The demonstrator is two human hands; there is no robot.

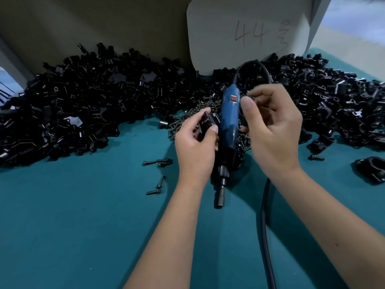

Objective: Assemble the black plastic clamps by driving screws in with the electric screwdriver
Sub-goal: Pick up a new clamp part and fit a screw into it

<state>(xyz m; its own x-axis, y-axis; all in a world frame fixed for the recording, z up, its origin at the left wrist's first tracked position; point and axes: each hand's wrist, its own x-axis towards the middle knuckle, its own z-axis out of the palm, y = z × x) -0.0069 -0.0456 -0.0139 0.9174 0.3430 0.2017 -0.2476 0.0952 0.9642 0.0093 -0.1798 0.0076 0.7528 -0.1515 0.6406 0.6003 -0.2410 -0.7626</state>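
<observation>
My left hand [194,147] grips a black plastic clamp part [206,125] just left of the blue electric screwdriver [228,124]. The screwdriver lies on the teal table [83,226] between my hands, its black bit end [219,198] pointing toward me and a red switch on its body. My right hand [273,130] is on the tool's right side. Its thumb and forefinger pinch a small dark piece, apparently a screw [248,95], though it is blurred. A heap of black screws [185,122] lies behind the tool.
Big piles of black clamp parts fill the back left [83,105] and back right [333,97]. Loose screws [158,162] lie on the table. A lone clamp [368,170] sits at the right edge. The black power cable [265,226] runs toward me. A cardboard sheet marked 44 [248,34] stands behind.
</observation>
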